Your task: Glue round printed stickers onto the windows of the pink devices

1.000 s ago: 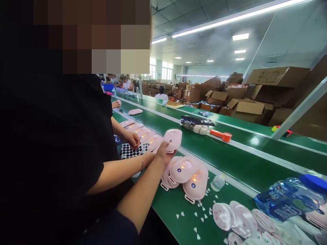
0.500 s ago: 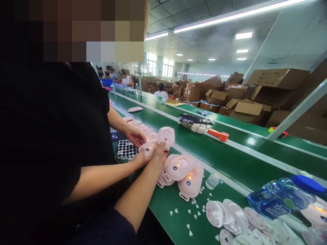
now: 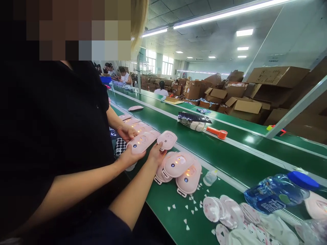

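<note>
A long pale-pink plastic case point(image 3: 141, 143), dotted with small orange lights, was held above the green conveyor belt point(image 3: 194, 217). The left hand point(image 3: 129, 158) cupped its near end with the fingers curled beneath it, and the right hand point(image 3: 156, 153) gripped its edge in a narrow hold. Just past that case was a second pink plastic case point(image 3: 167, 140), at or nearly touching those fingers; whether they held it could not be told, and a careless turn could knock it. A co-worker's hand point(image 3: 125, 133) worked close beyond the held case, so a bump could jolt the grip. Below the held case, three piled pink cases point(image 3: 177, 164) left little room, and a slip could drop it onto them. Open belt lay to the right, scattered with white paper triangles point(image 3: 178, 217).
</note>
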Available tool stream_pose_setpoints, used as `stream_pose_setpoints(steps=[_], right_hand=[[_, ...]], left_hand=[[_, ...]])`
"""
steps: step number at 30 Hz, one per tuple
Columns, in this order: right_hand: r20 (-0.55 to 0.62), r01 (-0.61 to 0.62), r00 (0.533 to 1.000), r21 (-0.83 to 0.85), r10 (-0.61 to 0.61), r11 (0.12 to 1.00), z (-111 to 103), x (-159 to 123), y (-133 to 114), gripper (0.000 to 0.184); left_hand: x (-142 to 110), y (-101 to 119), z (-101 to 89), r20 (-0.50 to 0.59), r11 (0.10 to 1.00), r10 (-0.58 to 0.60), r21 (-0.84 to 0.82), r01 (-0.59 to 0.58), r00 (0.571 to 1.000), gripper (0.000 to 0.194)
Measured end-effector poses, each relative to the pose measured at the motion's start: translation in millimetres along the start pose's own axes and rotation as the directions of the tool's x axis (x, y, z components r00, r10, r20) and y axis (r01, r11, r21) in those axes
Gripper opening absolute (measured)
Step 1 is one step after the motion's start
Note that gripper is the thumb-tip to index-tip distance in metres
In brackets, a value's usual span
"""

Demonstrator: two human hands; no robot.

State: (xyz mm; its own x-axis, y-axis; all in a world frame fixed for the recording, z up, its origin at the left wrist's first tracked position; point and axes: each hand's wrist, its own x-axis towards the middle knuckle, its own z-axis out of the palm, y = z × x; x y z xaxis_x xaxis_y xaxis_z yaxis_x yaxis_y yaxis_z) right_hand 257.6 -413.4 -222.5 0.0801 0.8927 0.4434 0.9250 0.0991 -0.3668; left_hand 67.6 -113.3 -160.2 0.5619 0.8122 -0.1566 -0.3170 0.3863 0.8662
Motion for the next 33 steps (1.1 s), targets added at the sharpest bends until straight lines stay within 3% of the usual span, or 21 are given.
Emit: stream_pose_setpoints(steps=[5,9,12,15,19,22,28,33], right_hand=[[0.046,0.031,0.998,0.004,-0.032,0.999,27,71,-1,0.047],[0.029,0.05,0.998,0.005,-0.05,0.999,46,137,-8,0.044],[0.007,0.063,0.998,0.009,-0.063,0.998,63,183,-14,0.031],[-0.006,0.069,0.998,0.021,-0.069,0.997,83,215,-23,0.028],[-0.004,0.042,0.999,0.033,-0.042,0.999,112,229,-38,0.026],[0.005,-0.005,1.0,0.03,0.005,1.0,127,227,-45,0.026],[0.01,-0.097,0.995,0.012,0.097,0.995,141,223,-48,0.025],[0.007,-0.088,0.996,0.028,0.088,0.996,146,221,-46,0.03]], left_hand=[[1,6,6.4,0.032,0.991,0.008,0.132,-0.012,0.999,0.038],[-1,14,16.2,0.074,0.956,0.016,0.29,-0.037,0.997,0.051],[-6,24,17.7,0.078,0.899,0.008,0.436,-0.042,0.997,0.058],[-11,35,14.2,0.031,0.793,-0.016,0.609,-0.006,0.999,0.05],[-12,45,5.9,-0.142,0.54,-0.101,0.824,0.175,0.985,0.023],[-10,46,-1.9,-0.227,0.43,-0.021,0.877,0.214,0.974,0.022],[-5,37,-13.1,0.054,0.413,0.09,0.907,-0.087,0.994,0.03],[-9,43,-13.4,0.158,0.349,0.106,0.918,-0.185,0.982,0.026]])
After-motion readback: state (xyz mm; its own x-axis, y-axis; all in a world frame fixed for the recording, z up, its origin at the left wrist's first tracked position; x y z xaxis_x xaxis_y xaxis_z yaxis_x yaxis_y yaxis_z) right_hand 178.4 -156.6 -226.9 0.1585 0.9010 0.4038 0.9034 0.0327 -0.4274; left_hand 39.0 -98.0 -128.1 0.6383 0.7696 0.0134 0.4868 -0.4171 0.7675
